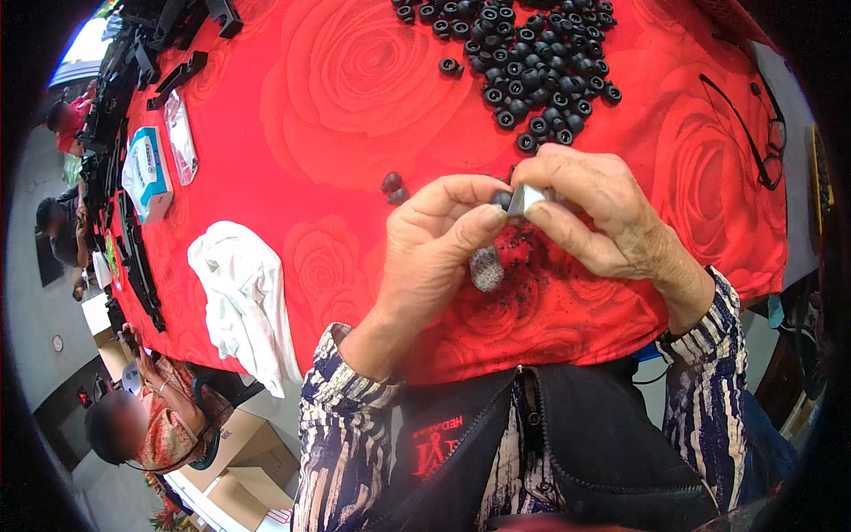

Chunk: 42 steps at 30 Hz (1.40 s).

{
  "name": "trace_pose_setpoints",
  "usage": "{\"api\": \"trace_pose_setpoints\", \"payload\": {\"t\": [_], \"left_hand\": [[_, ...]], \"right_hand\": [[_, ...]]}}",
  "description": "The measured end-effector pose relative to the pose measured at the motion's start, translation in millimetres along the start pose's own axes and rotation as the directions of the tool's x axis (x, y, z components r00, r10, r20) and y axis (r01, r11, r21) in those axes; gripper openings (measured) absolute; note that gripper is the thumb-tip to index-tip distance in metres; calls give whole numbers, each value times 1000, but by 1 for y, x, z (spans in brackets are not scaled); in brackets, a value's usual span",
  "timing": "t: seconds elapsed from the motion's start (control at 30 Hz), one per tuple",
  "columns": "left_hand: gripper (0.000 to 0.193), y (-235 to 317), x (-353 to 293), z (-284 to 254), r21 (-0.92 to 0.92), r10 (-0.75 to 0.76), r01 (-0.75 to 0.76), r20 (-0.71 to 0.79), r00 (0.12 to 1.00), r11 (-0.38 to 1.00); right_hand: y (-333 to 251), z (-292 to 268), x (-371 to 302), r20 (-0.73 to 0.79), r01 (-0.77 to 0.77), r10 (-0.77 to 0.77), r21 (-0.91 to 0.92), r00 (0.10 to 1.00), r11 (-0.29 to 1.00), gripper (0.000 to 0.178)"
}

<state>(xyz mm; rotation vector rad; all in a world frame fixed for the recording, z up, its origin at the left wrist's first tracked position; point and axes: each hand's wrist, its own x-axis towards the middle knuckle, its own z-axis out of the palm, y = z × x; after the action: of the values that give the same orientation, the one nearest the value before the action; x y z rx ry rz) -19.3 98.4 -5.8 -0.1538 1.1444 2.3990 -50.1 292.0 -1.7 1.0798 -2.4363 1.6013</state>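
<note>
Pinching one black part (503,200) between thumb and finger, the left hand (425,244) seems to steady it against one blade (524,202), clamped in the right hand (607,213); the hands are close together. Below lie one grey piece (486,269), partly hidden, and scattered scraps (532,263), probably there because the part is held above them. One white cloth (238,288) lies leftward, perhaps for easy reach. Farther, two loose parts (398,195) sit apart from the heap (542,75), which overlaps too much to count, on the red surface (341,146).
</note>
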Motion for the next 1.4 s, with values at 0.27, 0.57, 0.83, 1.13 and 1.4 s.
{"api": "trace_pose_setpoints", "payload": {"t": [0.27, 0.57, 0.83, 1.13, 1.4], "left_hand": [[19, 6, -4, 4, 131, 102, -95, -51, 993, 987], [12, 40, 8, -14, 847, 691, -261, -161, 705, 464], [18, 45, 11, -26, 969, 684, -72, 218, 696, -236], [25, 7, 28, 8, 779, 390, -460, 617, 684, -425], [28, 3, 34, 3, 767, 450, -497, 641, 622, -405]], "right_hand": [[-2, -3, 1, -112, -111, 112, 18, 987, 994, 17], [5, -4, 2, -284, -177, 162, -27, 945, 984, 18], [12, -4, 5, -310, -113, 72, -116, 948, 987, 16], [19, -3, 3, -340, -65, 13, -143, 940, 988, 16], [18, 0, 2, -334, -73, 26, -131, 942, 989, 17]]}}
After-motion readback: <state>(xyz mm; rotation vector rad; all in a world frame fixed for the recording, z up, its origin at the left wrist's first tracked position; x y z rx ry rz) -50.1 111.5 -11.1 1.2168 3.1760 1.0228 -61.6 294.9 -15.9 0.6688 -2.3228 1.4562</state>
